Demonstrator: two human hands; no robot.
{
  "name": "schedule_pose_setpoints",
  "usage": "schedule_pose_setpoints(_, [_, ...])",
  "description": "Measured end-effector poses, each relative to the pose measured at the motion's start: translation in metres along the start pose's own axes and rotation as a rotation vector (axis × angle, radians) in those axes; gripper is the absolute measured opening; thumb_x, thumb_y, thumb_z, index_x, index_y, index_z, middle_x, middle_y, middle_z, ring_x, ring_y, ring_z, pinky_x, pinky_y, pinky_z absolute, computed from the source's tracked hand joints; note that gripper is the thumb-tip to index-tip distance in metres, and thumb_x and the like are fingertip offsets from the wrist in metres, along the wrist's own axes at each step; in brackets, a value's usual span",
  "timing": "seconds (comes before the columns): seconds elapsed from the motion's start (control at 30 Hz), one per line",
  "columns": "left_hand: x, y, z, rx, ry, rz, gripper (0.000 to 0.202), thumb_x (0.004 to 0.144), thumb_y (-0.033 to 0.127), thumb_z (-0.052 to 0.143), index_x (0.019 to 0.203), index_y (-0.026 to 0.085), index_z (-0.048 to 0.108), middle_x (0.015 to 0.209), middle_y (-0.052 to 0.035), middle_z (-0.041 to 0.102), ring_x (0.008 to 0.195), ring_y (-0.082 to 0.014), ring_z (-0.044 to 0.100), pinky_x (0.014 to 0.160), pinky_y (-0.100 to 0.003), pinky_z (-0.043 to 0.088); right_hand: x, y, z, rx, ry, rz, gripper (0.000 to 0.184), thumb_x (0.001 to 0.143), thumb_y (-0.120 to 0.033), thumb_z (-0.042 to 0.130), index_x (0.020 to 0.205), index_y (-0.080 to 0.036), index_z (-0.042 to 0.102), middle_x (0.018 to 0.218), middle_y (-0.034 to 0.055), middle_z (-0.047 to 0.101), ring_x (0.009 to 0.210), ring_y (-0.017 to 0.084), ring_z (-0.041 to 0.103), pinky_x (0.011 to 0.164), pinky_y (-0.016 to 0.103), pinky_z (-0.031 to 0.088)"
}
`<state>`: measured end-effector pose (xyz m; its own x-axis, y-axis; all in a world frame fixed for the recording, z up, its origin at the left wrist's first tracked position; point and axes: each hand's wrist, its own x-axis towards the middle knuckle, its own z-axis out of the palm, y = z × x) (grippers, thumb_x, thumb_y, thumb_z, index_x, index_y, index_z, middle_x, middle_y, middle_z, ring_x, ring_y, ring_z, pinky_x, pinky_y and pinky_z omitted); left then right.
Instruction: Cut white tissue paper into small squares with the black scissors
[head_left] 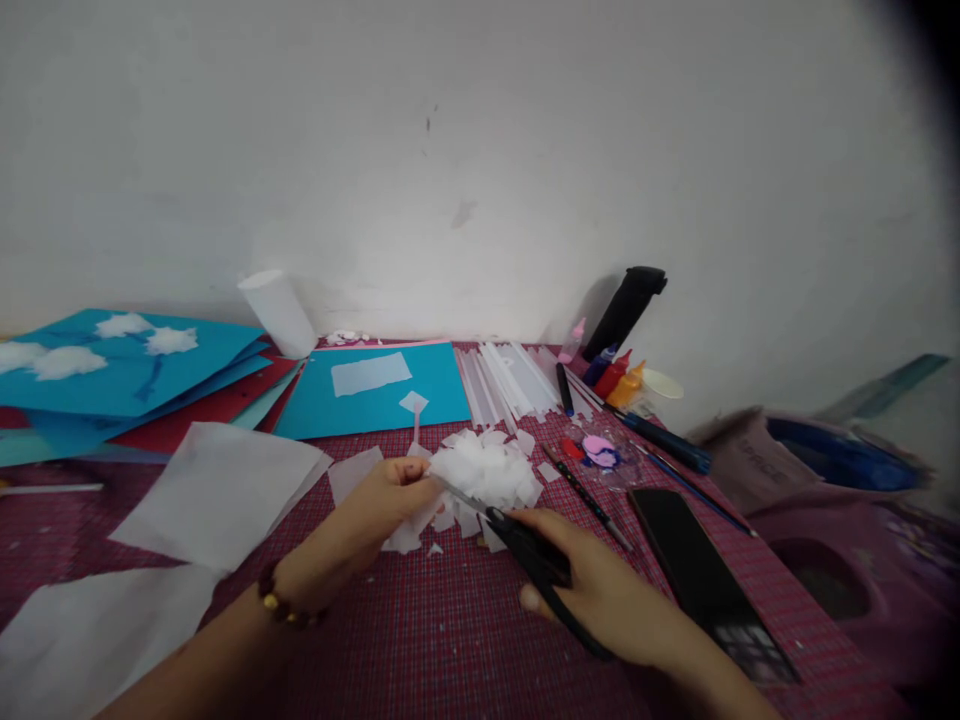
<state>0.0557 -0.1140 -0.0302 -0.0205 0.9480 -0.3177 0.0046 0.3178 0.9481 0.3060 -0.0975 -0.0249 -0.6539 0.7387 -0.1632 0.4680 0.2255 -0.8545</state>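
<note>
My right hand point(600, 585) is wrapped around the black handles of a pair of scissors point(517, 540), whose blades point left toward my other hand. My left hand point(394, 495) is closed in a pinch on a piece of thin white paper, which my fingers partly cover, with the scissor tips beside them. Just behind the blades lies a fluffy heap of cut white paper pieces point(487, 468). Around the heap several loose scraps are scattered over the red checked tablecloth point(420, 630). Larger white paper sheets point(217, 490) lie to the left of my left hand.
Blue sheets with white puffs point(217, 345) are stacked at left. A white roll point(279, 315) stands by the wall. A blue sheet point(375, 410) and glue sticks point(510, 380) lie behind the heap. Paint bottles point(619, 380), a brush point(589, 497) and a phone point(709, 580) are at right.
</note>
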Motion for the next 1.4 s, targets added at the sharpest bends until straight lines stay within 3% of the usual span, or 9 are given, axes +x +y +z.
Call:
schedule_pose_setpoints(0.13, [-0.006,0.012,-0.002,-0.193,0.061,0.036,0.02,0.067,0.034,0.069,0.062,0.017,0.058,0.054,0.0045,0.055,0.046,-0.0074,0.043,0.044,-0.019,0.033,-0.001,0.004,-0.01,-0.304,0.163,-0.048,0.066,0.072,-0.026,0.072,0.134,-0.021,0.048,0.126,0.0118,0.056,0.117,0.03,0.052,0.102,0.048,0.037])
schedule_pose_setpoints(0.27, [-0.01,0.019,-0.002,-0.335,0.144,0.045,0.02,0.066,0.033,0.073,0.073,0.017,0.062,0.068,0.0014,0.064,0.055,-0.0096,0.054,0.052,-0.02,0.042,-0.003,0.005,-0.016,-0.514,0.246,-0.052,0.066,0.072,-0.03,0.074,0.133,-0.019,0.05,0.125,0.0153,0.056,0.117,0.034,0.05,0.102,0.052,0.035])
schedule_pose_setpoints(0.37, [-0.009,0.02,0.0,-0.36,0.117,0.057,0.02,0.067,0.032,0.074,0.073,0.017,0.063,0.068,0.0006,0.064,0.055,-0.0099,0.055,0.05,-0.02,0.041,-0.004,0.003,-0.023,-0.372,0.249,-0.072,0.066,0.077,-0.037,0.07,0.136,-0.02,0.047,0.13,0.015,0.054,0.122,0.033,0.048,0.105,0.051,0.035])
schedule_pose_setpoints(0.5, [-0.003,0.021,0.004,-0.438,0.094,0.091,0.022,0.066,0.031,0.077,0.072,0.017,0.061,0.061,0.0034,0.062,0.051,-0.0092,0.054,0.048,-0.02,0.042,-0.004,0.006,-0.033,-0.055,0.091,-0.099,0.065,0.083,-0.043,0.065,0.14,-0.02,0.041,0.141,0.0131,0.048,0.127,0.031,0.047,0.106,0.049,0.036])
schedule_pose_setpoints(0.77, [0.009,0.024,0.028,-0.644,0.019,0.088,0.025,0.068,0.026,0.078,0.086,0.015,0.064,0.089,-0.0043,0.071,0.058,-0.0113,0.062,0.053,-0.024,0.051,0.007,0.013,-0.03,0.176,-0.014,-0.091,0.063,0.085,-0.048,0.061,0.138,-0.02,0.042,0.137,0.0115,0.051,0.124,0.03,0.049,0.102,0.046,0.042])
schedule_pose_setpoints(0.93, [0.019,0.019,0.039,-0.713,-0.096,0.117,0.024,0.07,0.023,0.076,0.09,0.014,0.065,0.102,-0.0087,0.072,0.069,-0.0154,0.068,0.067,-0.029,0.056,0.014,0.008,-0.026,0.246,-0.049,-0.116,0.061,0.084,-0.046,0.064,0.135,-0.018,0.044,0.128,0.0113,0.056,0.118,0.026,0.053,0.1,0.043,0.044])
schedule_pose_setpoints(1.07, [0.023,0.014,0.043,-0.725,-0.071,0.166,0.021,0.067,0.019,0.077,0.084,0.014,0.065,0.09,-0.0058,0.073,0.074,-0.0162,0.068,0.077,-0.03,0.055,0.018,0.008,-0.023,0.358,-0.075,-0.11,0.06,0.083,-0.046,0.064,0.133,-0.018,0.045,0.122,0.0107,0.057,0.113,0.025,0.055,0.097,0.043,0.046])
schedule_pose_setpoints(1.27, [0.02,0.009,0.048,-0.475,-0.02,0.276,0.016,0.075,0.027,0.07,0.084,0.015,0.066,0.074,-0.0006,0.068,0.063,-0.0123,0.06,0.062,-0.025,0.049,0.021,0.013,-0.02,0.385,-0.068,-0.103,0.058,0.082,-0.048,0.065,0.13,-0.019,0.049,0.117,0.0096,0.06,0.108,0.025,0.058,0.095,0.043,0.047])
schedule_pose_setpoints(1.4, [0.017,0.009,0.051,-0.432,0.031,0.3,0.014,0.077,0.029,0.067,0.074,0.016,0.062,0.07,0.0019,0.065,0.062,-0.0112,0.058,0.062,-0.023,0.047,0.021,0.014,-0.018,0.357,-0.033,-0.092,0.06,0.082,-0.048,0.065,0.131,-0.019,0.049,0.118,0.0094,0.061,0.109,0.026,0.058,0.095,0.042,0.045])
